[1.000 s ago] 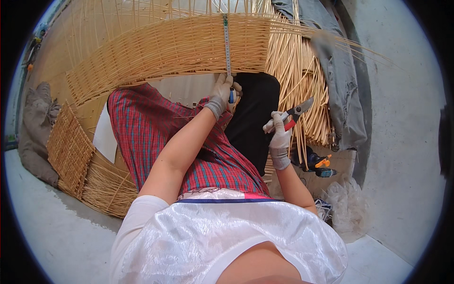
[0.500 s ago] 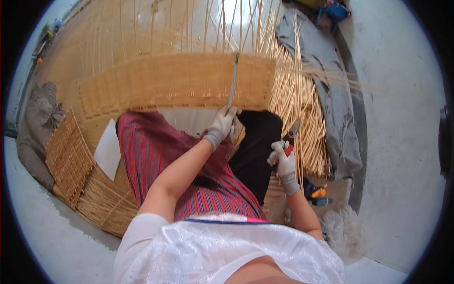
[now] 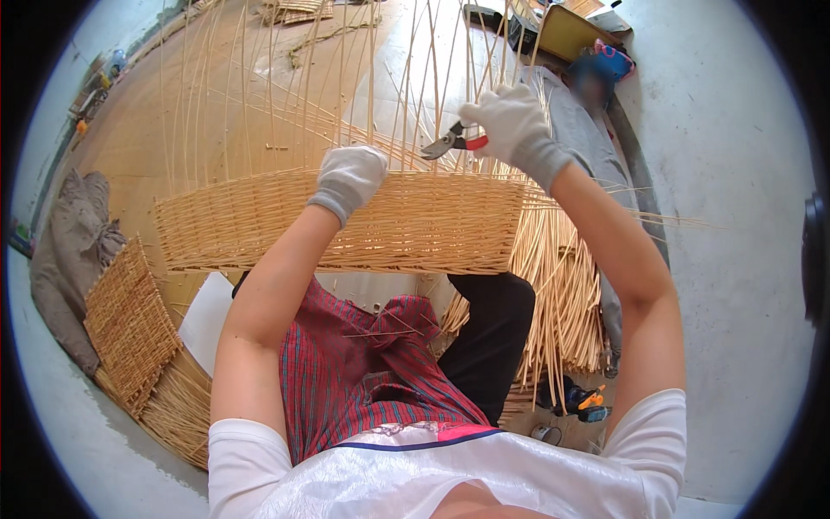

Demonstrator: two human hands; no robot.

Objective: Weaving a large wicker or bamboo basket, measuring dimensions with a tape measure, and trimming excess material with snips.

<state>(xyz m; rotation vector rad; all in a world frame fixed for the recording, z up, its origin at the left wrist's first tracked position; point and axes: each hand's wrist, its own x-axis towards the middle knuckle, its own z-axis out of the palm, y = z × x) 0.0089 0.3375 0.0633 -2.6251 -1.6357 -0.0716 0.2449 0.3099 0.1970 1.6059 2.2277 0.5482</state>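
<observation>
A long woven wicker panel (image 3: 259, 227) stands across in front of my knees, with tall thin stakes rising from its upper edge. My left hand (image 3: 353, 177), in a pale glove, is closed over that upper edge left of its middle; its fingertips are hidden. In my gloved right hand (image 3: 512, 125) are pruning shears (image 3: 450, 143) with red handles. Their blades point left, above the panel's right half and close to the stakes; whether they touch one I cannot tell.
A big bundle of loose canes (image 3: 562, 303) lies at the right beside grey cloth (image 3: 562, 112). Left are a small woven mat (image 3: 134, 324), a crumpled dark cloth (image 3: 73, 242) and a white sheet (image 3: 207, 320). An orange-and-black tool (image 3: 590, 400) lies low on the right.
My right hand has raised the shears from beside my knee to above the panel. My left hand has moved up and left to the top edge; the thin metal strip it held is out of sight.
</observation>
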